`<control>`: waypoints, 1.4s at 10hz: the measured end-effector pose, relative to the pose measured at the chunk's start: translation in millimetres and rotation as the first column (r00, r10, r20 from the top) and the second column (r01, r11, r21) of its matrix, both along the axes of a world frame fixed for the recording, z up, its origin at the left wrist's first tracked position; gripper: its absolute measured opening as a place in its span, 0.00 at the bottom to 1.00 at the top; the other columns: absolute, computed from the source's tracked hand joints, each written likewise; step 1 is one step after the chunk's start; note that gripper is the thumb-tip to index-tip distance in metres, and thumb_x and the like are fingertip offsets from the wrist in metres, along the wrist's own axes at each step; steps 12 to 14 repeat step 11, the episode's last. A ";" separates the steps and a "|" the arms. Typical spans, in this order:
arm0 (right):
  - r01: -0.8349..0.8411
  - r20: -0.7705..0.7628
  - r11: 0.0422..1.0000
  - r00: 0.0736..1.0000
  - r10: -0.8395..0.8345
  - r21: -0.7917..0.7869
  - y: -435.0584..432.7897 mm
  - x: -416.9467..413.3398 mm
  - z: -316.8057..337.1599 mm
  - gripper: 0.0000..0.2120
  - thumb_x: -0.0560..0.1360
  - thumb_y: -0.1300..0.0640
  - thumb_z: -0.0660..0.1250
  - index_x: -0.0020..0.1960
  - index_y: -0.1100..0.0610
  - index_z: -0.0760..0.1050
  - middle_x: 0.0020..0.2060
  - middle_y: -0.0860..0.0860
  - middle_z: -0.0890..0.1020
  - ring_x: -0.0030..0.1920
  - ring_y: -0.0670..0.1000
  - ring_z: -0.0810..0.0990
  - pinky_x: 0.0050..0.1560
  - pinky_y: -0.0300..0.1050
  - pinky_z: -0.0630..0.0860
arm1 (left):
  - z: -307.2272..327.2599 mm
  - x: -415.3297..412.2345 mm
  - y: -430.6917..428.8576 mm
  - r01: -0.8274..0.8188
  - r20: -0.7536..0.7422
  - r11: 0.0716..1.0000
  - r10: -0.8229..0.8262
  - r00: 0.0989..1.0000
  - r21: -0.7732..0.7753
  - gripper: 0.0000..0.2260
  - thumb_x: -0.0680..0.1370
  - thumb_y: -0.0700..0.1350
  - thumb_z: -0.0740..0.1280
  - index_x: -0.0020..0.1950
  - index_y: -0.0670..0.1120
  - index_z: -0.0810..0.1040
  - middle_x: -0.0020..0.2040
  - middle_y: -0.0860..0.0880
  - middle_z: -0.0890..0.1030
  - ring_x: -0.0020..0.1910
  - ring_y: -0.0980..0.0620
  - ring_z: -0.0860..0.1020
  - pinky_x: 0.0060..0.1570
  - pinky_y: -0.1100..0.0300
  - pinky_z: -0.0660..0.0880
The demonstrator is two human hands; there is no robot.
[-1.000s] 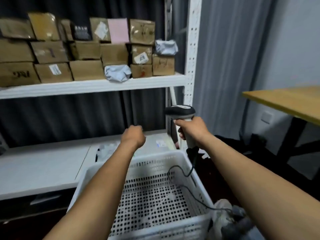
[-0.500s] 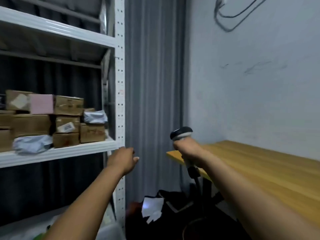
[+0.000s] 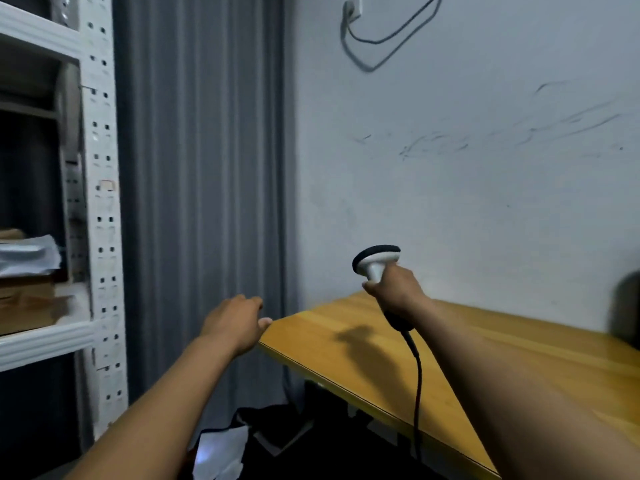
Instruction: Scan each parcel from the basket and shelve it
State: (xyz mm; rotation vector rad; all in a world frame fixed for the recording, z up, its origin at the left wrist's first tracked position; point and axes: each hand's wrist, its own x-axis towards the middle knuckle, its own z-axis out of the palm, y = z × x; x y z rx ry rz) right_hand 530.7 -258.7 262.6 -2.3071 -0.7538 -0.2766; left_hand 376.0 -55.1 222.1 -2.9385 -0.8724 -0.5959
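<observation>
My right hand [image 3: 394, 289] grips the handle of a white and black barcode scanner [image 3: 375, 260], held upright above the wooden table [image 3: 467, 355]; its black cable [image 3: 417, 382] hangs down over the table edge. My left hand [image 3: 235, 322] hovers near the table's left corner with fingers loosely curled and holds nothing. At the far left stands the white shelf [image 3: 45, 341], where a grey bagged parcel [image 3: 27, 254] lies on brown cardboard parcels [image 3: 27, 303]. The basket is out of view.
A grey curtain [image 3: 204, 168] hangs between the shelf upright [image 3: 104, 237] and the wall. A cable loops from a wall socket [image 3: 353, 8]. A dark object [image 3: 627, 313] sits at the table's right end. White paper [image 3: 221, 452] lies on dark things on the floor.
The view has swung right and up, from the basket and shelf to the table and wall. Both hands moved with it; the scanner now hangs over the table.
</observation>
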 end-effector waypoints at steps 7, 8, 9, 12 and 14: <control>0.179 0.026 0.943 0.984 -0.179 -0.279 56.2 78.2 -115.1 0.29 0.77 0.40 0.63 0.69 0.61 0.67 0.67 0.58 0.73 0.63 0.58 0.76 0.54 0.47 0.73 | -81.6 83.0 42.1 0.049 -0.100 0.999 -0.049 0.994 -0.005 0.18 0.80 0.55 0.61 0.67 0.49 0.72 0.64 0.47 0.74 0.64 0.46 0.72 0.58 0.54 0.73; 0.160 0.052 0.935 0.987 -0.151 -0.318 51.9 75.7 -119.0 0.32 0.76 0.36 0.60 0.69 0.58 0.67 0.66 0.58 0.73 0.64 0.59 0.73 0.58 0.49 0.71 | -84.5 78.2 45.7 0.024 -0.097 1.000 -0.022 0.995 0.014 0.17 0.80 0.55 0.60 0.67 0.49 0.72 0.64 0.47 0.74 0.64 0.46 0.72 0.58 0.54 0.73; 0.138 0.076 0.924 0.990 -0.118 -0.357 46.5 72.5 -119.9 0.31 0.76 0.34 0.58 0.70 0.54 0.67 0.68 0.60 0.68 0.66 0.60 0.69 0.63 0.52 0.68 | -84.2 67.9 44.7 -0.003 -0.123 1.000 0.007 0.992 0.030 0.19 0.81 0.55 0.60 0.69 0.49 0.71 0.66 0.47 0.73 0.66 0.46 0.71 0.58 0.54 0.71; 0.015 -0.012 0.895 1.000 -0.022 -0.445 37.2 58.9 -107.0 0.31 0.77 0.33 0.55 0.72 0.52 0.65 0.74 0.59 0.61 0.71 0.61 0.64 0.67 0.54 0.65 | -67.4 35.8 38.8 -0.039 -0.169 0.998 0.047 0.984 0.050 0.20 0.80 0.55 0.61 0.70 0.49 0.70 0.66 0.45 0.73 0.66 0.45 0.71 0.61 0.52 0.71; 0.015 -0.012 0.895 1.000 -0.022 -0.445 37.2 58.9 -107.0 0.31 0.77 0.33 0.55 0.72 0.52 0.65 0.74 0.59 0.61 0.71 0.61 0.64 0.67 0.54 0.65 | -67.4 35.8 38.8 -0.039 -0.169 0.998 0.047 0.984 0.050 0.20 0.80 0.55 0.61 0.70 0.49 0.70 0.66 0.45 0.73 0.66 0.45 0.71 0.61 0.52 0.71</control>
